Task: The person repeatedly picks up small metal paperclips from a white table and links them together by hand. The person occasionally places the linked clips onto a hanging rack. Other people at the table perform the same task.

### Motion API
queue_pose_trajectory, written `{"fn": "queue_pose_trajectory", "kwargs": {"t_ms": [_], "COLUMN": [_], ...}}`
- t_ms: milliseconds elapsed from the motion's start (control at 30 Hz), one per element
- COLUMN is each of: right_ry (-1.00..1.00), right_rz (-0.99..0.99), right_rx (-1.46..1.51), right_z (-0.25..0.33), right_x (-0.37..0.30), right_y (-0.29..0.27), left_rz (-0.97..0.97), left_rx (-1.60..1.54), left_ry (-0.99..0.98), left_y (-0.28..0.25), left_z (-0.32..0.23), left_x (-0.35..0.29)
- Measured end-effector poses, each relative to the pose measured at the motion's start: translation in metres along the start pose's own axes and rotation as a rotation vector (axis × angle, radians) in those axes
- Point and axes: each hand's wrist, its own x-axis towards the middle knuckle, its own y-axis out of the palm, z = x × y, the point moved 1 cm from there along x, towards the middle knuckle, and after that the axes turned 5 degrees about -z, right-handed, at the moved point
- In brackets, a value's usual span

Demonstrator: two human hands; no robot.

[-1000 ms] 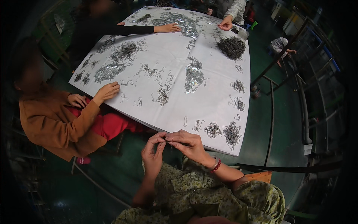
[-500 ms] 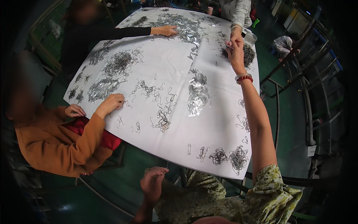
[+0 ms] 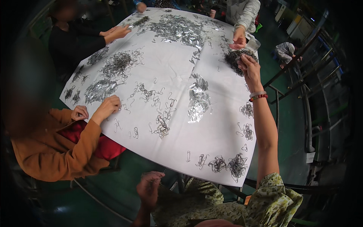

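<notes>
My right hand (image 3: 250,71), with a pale bangle and a red beaded bracelet at the wrist, is reaching to the table's far right. Its fingers are closed beside a dense dark pile of bent wire hooks (image 3: 233,59); what they hold, if anything, is too small to make out. My left hand (image 3: 149,188) is held low, off the near edge of the white table (image 3: 223,128). Thin wire pieces (image 3: 148,174) show along its closed fingers. Tangled clumps of wire clips (image 3: 237,166) lie near the table's right front corner.
Flat shiny metal strips (image 3: 199,98) are spread mid-table, with a larger heap (image 3: 177,29) behind. More wire hooks (image 3: 120,63) lie left. Co-workers' hands (image 3: 107,108) rest at the left edge; another person's hand (image 3: 238,38) hovers near mine, beside a clear container (image 3: 253,44).
My right hand has drawn back toward me, away from the co-worker's hand it met. The dark-sleeved co-worker has pulled an arm back from the strip heap. My left hand is slightly lower.
</notes>
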Motion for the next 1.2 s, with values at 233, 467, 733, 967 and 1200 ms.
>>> {"fn": "queue_pose_trajectory", "kwargs": {"t_ms": [233,467,733,967,1200], "right_ry": [0.253,0.332,0.195,0.235,0.030], "right_rz": [0.119,0.144,0.253,0.275,0.381], "right_rx": [0.072,-0.004,-0.415,-0.628,-1.102], "right_z": [0.000,-0.018,-0.042,-0.074,-0.085], "right_x": [-0.099,-0.187,-0.242,-0.248,-0.229], "right_y": [0.005,-0.008,-0.019,-0.027,-0.021], "left_rz": [-0.022,0.042,0.002,0.034,0.023], "left_rx": [-0.003,-0.041,-0.008,-0.051,-0.041], "left_ry": [0.060,0.140,0.218,0.221,0.219], "left_y": [-0.003,-0.004,-0.003,-0.001,-0.004], "left_z": [-0.011,-0.019,-0.025,-0.025,-0.015], "left_x": [-0.025,-0.049,-0.061,-0.064,-0.055]}}
